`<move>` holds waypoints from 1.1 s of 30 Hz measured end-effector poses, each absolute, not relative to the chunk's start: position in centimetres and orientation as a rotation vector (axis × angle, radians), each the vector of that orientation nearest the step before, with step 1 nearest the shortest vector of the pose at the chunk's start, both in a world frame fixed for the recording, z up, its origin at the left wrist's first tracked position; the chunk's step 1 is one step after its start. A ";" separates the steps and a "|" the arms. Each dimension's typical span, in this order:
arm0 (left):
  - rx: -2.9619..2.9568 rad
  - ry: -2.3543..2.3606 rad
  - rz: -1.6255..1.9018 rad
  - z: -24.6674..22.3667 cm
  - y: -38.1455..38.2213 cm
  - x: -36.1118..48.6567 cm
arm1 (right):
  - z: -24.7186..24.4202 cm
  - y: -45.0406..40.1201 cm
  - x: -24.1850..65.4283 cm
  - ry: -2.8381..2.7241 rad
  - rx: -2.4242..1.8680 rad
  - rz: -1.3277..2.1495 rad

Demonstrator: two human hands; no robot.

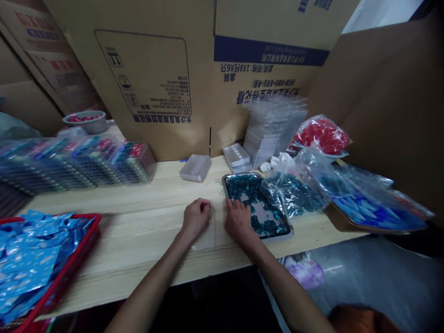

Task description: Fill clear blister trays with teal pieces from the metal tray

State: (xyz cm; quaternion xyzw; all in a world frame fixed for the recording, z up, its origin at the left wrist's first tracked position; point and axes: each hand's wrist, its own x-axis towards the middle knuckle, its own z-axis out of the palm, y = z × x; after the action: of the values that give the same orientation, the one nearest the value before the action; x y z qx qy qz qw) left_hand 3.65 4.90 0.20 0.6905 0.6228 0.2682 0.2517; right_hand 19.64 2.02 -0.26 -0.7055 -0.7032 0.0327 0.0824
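Note:
My left hand (pixel 196 217) is closed, thumb and fingers pinched together, over a flat clear plastic piece (pixel 208 243) on the table. Whatever it may hold is hidden. My right hand (pixel 238 219) lies at the left rim of a metal tray (pixel 288 232), fingers slightly apart and bent down over the edge. Nothing shows in those fingers. Dark teal, shiny small pieces (pixel 244 185) are spread across the tray, with bare patches in the middle. A clear bag of similar teal pieces (pixel 294 189) leans over the tray's right side.
Behind stand a clear plastic box (pixel 196 167) and stacked clear trays (pixel 267 134). A bag of red pieces (pixel 322 135) is at back right, blue packets (pixel 378 208) at right. Filled cases (pixel 132 162) line the left; a red basket (pixel 93 226) holds blue sachets. Cardboard (pixel 152 74) walls the back.

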 end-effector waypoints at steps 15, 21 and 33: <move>2.395 1.401 0.177 -1.4 12.9 12.4 | 3.8 4.1 22.0 -2.030 -2.134 0.211; 2.554 1.207 0.227 -1.5 6.4 10.9 | 4.0 4.0 21.9 -2.019 -2.116 0.248; 2.986 1.239 0.421 -6.0 5.7 5.3 | 1.9 2.5 22.9 -2.194 -1.761 0.172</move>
State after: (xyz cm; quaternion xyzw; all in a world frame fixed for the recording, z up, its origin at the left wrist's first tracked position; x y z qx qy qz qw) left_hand 5.28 5.67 -6.00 0.9143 0.3793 0.1289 -0.0593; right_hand 22.93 2.53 1.87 -0.6166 -0.7683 0.0603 0.1606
